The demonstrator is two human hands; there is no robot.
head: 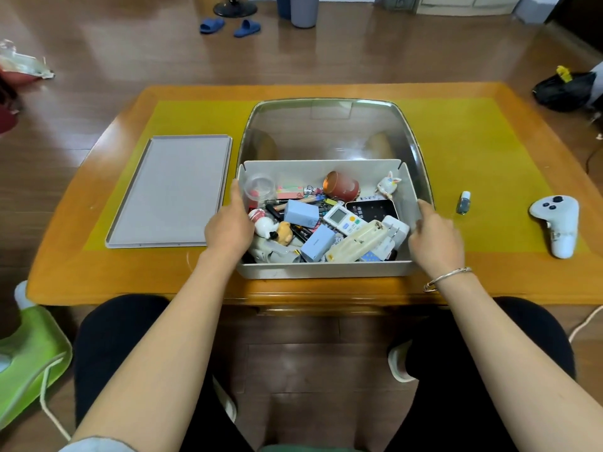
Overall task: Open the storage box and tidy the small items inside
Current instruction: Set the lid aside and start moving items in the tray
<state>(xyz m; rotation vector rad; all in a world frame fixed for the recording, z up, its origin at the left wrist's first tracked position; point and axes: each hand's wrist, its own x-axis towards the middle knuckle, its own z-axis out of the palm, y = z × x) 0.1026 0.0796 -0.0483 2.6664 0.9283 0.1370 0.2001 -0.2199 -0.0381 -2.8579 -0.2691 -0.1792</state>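
Observation:
The grey storage box (326,269) sits on the table in front of me with its clear lid (326,132) standing open behind it. Inside lies a jumble of small items: a white remote (344,220), two blue boxes (301,214), a red cup (342,185), a rabbit figure (388,184), a clear cup (259,187), pens and chargers. My left hand (228,228) grips the box's left wall, fingers over the rim. My right hand (437,239) rests against the outside of the right wall, index finger straight along the lid's edge.
A flat grey tray (173,194) lies on the yellow mat (473,151) left of the box. To the right stand a small bottle (463,203) and a white controller (558,223). The wooden table's front edge (98,288) is close to my knees.

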